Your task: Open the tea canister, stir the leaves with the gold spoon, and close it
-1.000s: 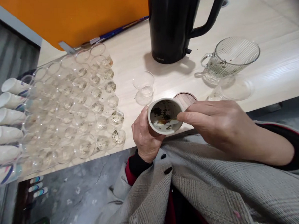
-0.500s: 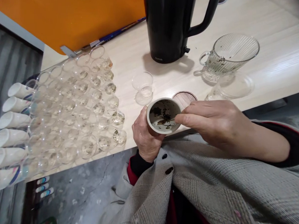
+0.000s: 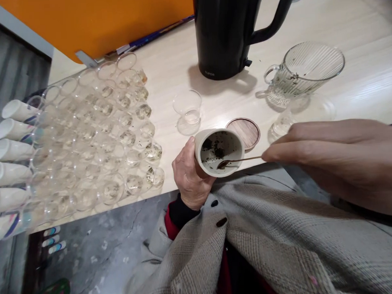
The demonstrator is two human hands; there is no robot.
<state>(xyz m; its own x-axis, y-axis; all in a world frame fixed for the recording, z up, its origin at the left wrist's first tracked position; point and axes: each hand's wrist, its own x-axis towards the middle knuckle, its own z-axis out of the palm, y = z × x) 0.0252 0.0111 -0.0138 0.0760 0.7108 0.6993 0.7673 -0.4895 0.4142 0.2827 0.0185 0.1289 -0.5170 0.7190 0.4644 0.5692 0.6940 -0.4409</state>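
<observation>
Meanwhile your left hand (image 3: pixel 190 175) kept its fingers wrapped around the cup (image 3: pixel 219 152), tilted at the counter (image 3: pixel 307 25) edge beside the wooden coaster (image 3: pixel 245 132). Your right hand (image 3: pixel 339 160) had drawn back rightward, fingers pinched on the thin spoon (image 3: pixel 237 161), its bowl lifting wet leaves toward the rim.

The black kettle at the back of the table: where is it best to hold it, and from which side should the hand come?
Grip the black kettle by its handle, which juts out to the picture's right and slopes upward. Probably come from that right side: the ribbed glass pitcher stands lower and nearer, so a hand coming in above it should reach the handle.
</observation>
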